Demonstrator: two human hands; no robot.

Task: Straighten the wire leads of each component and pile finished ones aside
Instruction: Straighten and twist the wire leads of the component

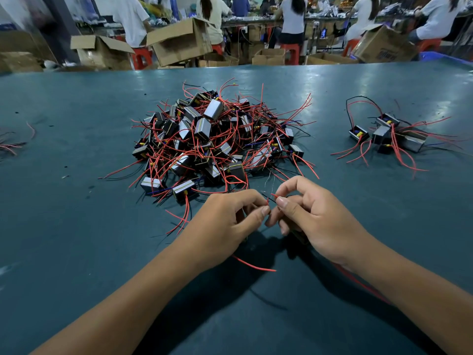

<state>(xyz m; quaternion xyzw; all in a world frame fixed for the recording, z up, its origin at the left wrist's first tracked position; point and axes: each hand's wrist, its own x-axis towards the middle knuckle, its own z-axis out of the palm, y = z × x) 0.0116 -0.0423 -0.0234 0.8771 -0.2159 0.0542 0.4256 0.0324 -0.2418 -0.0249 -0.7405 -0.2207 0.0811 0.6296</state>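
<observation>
Here, low in the frame's centre, the left hand and right hand meet over the dark green table, each with its fingers pinched on thin wire leads of one component, whose body is hidden behind the hands. A red lead trails beneath the left wrist. The big unsorted pile fills mid-frame just beyond the hands; a smaller pile lies well apart at the right. Cardboard boxes stand along the top.

two bare forearms and hands

no sleeves, gloves, rings or watch in view; left hand and right hand have short, plain, unpainted nails
</observation>
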